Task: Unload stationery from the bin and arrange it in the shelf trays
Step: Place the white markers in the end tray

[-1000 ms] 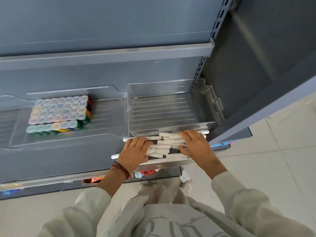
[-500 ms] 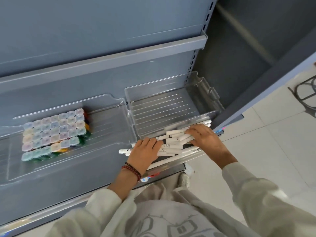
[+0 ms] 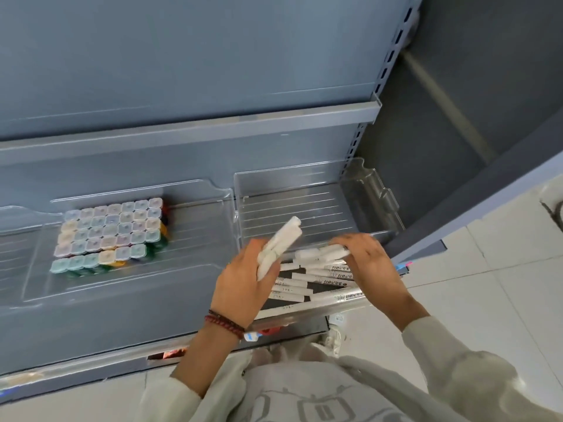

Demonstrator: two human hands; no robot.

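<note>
Grey shelf [image 3: 122,324] — clear trays [image 3: 304,208], white markers [image 3: 320,274] along its front edge

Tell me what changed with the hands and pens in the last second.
The left hand lifted off the pile and now grips a bunch of white pens, tips raised toward the right tray. The right hand stays resting on the pile. The capped pots on the left have not moved.
</note>
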